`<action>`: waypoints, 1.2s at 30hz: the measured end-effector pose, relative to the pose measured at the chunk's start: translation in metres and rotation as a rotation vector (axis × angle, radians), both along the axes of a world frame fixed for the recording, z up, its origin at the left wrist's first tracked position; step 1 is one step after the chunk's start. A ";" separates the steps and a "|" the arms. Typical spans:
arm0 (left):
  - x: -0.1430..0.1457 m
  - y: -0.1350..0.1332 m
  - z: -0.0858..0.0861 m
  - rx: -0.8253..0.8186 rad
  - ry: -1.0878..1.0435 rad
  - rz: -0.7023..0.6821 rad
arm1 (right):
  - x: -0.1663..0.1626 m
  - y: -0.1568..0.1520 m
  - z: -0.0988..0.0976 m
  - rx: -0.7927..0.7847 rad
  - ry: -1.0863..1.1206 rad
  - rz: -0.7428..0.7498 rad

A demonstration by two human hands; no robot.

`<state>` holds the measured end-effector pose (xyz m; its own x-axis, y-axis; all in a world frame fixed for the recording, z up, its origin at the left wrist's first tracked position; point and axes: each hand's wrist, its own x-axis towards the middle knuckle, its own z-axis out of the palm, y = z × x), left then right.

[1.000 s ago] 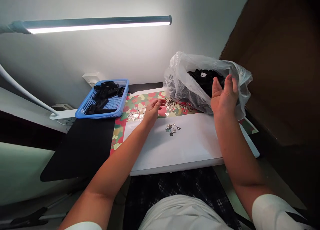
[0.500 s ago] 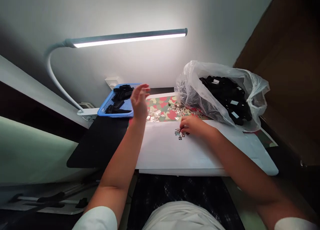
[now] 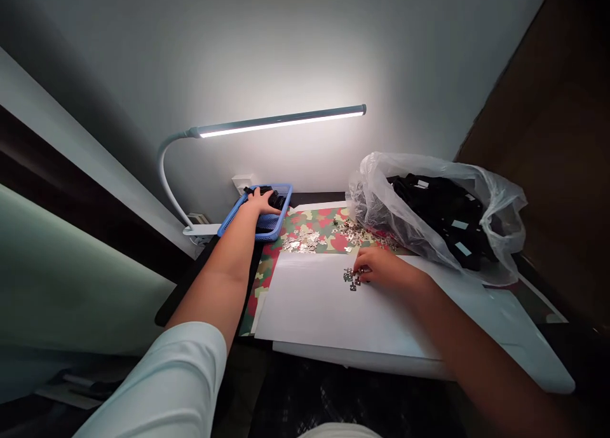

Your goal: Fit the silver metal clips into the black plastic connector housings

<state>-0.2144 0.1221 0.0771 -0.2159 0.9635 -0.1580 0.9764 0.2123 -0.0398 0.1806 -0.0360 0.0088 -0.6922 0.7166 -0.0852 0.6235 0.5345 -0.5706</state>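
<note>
My left hand [image 3: 261,201] reaches into the blue plastic basket [image 3: 281,233] at the back left, its fingers spread over black pieces [image 3: 276,199] whose kind I cannot make out. My right hand [image 3: 374,264] is over the white board [image 3: 309,304], fingers bent down at a small cluster of shiny metal pieces [image 3: 353,287], flat and with holes. Whether a piece is between those fingertips is hidden. Behind the board, a pile of flat silvery pieces [image 3: 301,241] and a scatter of small metal parts [image 3: 355,233] lie on a camouflage-patterned sheet [image 3: 267,276].
A clear plastic bag [image 3: 372,203] with black items bearing white labels [image 3: 460,224] stands at the back right. A lit bar lamp [image 3: 281,120] on a bent neck hangs over the table. The wall rises close behind, with a white socket box [image 3: 243,182].
My left hand has gone from raised beside the basket to down inside it, on the black pieces. My right hand stays by the metal cluster. The camera view has shifted.
</note>
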 end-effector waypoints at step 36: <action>0.011 0.045 0.007 -0.123 0.162 0.004 | -0.006 0.009 -0.010 -0.023 0.116 -0.017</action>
<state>-0.2035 0.1673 0.0842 -0.2518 0.9381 -0.2378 0.9543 0.1999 -0.2220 0.1748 -0.0266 -0.0014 -0.6865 0.7268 -0.0221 0.5612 0.5103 -0.6517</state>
